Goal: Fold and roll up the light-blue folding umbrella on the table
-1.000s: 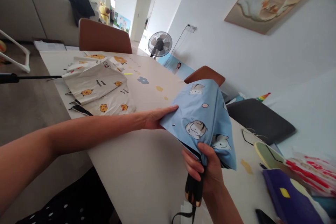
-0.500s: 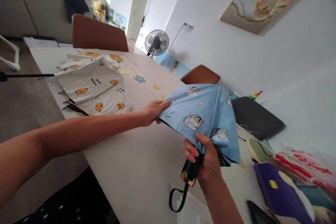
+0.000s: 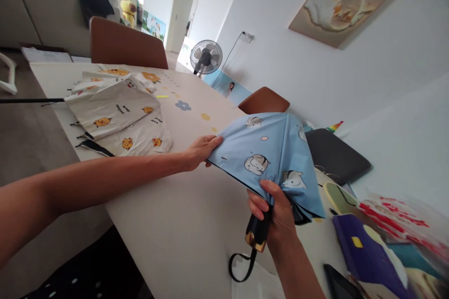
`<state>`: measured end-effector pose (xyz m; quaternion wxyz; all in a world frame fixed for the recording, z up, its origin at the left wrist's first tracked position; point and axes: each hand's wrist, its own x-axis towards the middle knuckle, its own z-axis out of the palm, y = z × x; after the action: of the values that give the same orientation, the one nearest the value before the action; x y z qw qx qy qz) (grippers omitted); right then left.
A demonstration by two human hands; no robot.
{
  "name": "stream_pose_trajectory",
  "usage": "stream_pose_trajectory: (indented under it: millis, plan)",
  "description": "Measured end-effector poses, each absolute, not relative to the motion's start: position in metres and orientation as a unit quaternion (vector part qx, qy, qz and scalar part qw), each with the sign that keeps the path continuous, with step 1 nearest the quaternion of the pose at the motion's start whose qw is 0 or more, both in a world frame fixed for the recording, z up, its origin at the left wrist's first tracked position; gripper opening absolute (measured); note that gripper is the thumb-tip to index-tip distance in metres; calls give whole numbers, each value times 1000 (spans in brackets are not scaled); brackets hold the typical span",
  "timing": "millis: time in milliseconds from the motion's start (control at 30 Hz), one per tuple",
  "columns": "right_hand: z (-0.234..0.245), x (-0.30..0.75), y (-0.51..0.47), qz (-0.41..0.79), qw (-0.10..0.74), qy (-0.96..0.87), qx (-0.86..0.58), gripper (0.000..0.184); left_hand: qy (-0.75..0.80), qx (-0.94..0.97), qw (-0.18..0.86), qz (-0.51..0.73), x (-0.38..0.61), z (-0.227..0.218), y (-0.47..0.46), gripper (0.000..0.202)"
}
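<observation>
A light blue umbrella [image 3: 257, 145] with cartoon cats or hamsters is folded down but loose, its canopy panels hanging over the table. My right hand [image 3: 275, 212] wraps round its black handle and pinches the canopy's lower edge under the thumb. Gold trim and a black wrist loop show at the handle's end. My left hand [image 3: 202, 152] pinches the left corner of one panel, holding the cloth out taut. Farther left lies a cream umbrella [image 3: 115, 112] with yellow duck prints, loosely collapsed, its shaft pointing left past the table edge.
The white table [image 3: 168, 224] has flower prints. At its right side lie a dark grey flat cushion-like item [image 3: 335, 154], a purple pouch [image 3: 365, 247], a red-and-white plastic bag [image 3: 403, 215] and a black phone-like object [image 3: 338, 282]. Brown chairs [image 3: 128, 44] and a fan [image 3: 206, 57] stand beyond.
The view has shifted slightly, so the surroundings sit a little further left. Both hands keep their holds on the blue umbrella, and its right-hand folds have spread slightly.
</observation>
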<state>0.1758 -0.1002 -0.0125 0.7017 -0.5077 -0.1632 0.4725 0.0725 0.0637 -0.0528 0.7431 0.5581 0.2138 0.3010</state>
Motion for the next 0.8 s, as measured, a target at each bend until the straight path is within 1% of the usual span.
stream_pose_trajectory:
  millis: [167,333,433,533,600,667,700,733,767,800]
  plan:
    - [-6,172,-104,506,686,-158,-498,27,258,602,696,295,78,-62,59,30]
    - [0,161,-112,542,649,-173,-505,24,265,707,559,343,80,-70,45,31]
    - [1,153,-114,556,619,-180,-525,28,277,718,547,331,82,-72,38,26]
    - [0,150,-111,548,598,-186,-555,31,333,697,555,309,80,-64,43,11]
    - [0,151,-108,521,602,-194,-573,30,366,674,527,366,76,-53,50,17]
    - [-2,154,-105,494,606,-201,-590,32,345,652,475,480,70,-39,52,20]
    - [-3,154,-104,479,610,-204,-598,33,314,645,472,513,67,-32,50,17]
    - [-4,155,-102,466,612,-209,-604,31,281,642,491,517,65,-26,46,16]
    - [-6,154,-101,457,611,-215,-610,27,254,641,522,502,64,-21,40,18]
    - [-8,153,-101,449,608,-223,-616,24,227,644,559,470,63,-17,33,26]
